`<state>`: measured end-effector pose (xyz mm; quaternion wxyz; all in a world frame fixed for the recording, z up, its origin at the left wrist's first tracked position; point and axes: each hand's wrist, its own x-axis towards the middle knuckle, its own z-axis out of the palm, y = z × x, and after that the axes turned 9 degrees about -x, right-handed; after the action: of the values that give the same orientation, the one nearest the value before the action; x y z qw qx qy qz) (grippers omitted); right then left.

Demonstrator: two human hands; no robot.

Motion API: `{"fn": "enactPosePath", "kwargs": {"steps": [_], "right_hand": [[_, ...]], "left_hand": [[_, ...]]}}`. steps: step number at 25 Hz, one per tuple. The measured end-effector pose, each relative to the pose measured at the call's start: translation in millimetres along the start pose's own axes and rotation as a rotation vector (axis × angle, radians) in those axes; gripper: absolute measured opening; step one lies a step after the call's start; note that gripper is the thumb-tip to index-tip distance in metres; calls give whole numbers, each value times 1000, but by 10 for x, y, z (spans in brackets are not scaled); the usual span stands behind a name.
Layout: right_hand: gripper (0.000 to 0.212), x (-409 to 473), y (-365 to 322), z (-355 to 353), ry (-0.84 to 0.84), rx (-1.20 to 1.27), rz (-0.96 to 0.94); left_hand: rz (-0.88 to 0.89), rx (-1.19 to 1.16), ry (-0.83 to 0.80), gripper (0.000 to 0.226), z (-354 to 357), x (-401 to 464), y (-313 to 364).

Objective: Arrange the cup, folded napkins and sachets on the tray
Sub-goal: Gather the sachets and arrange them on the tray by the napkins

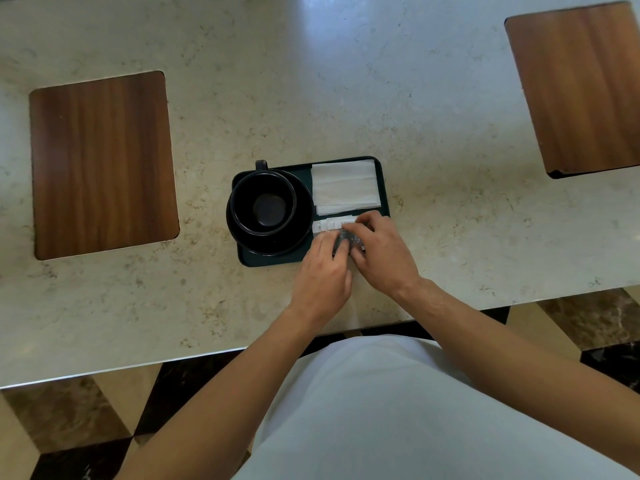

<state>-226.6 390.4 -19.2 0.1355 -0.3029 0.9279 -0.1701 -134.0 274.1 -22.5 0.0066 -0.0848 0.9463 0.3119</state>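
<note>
Both hands curl over the sachets at centre frame: left hand (323,268) and right hand (382,252) each pinch at a small patterned grey sachet (348,239), fingers bent round it; exact fingertip contact partly hidden. White sachets (330,225) lie just above the fingers, long axis running left-right across the frame, touching or just beside the grey one. All of this sits in the lower right part of the dark tray (383,188).

Folded napkins (344,187) fill the tray's upper right, just above the sachets. Black cup (263,202) on a black saucer (298,237) takes the tray's left half, handle pointing toward the top of the frame.

Key relation: sachets lie directly under the grip, saucer edge just left, napkins just above, tray rim just right and below. Little spare room inside the tray; likely only small nudges to square the sachets. Right hand sits nearer the tray's right rim, left hand nearer the saucer.

Marble counter (450,133) around the tray is open; wooden insets (104,164) are well apart at the left and upper right of the frame.
</note>
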Motion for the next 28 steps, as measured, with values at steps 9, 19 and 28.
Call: {"fn": "enactPosePath", "kwargs": {"steps": [9, 19, 28], "right_hand": [[30, 129, -46, 5, -56, 52, -10], [51, 213, -120, 33, -145, -3, 26], [49, 283, -117, 9, -187, 19, 43]], "left_hand": [[-2, -35, 5, 45, -85, -59, -82], [-17, -52, -5, 40, -72, -124, -93], [-22, -55, -4, 44, -57, -160, -69]]}}
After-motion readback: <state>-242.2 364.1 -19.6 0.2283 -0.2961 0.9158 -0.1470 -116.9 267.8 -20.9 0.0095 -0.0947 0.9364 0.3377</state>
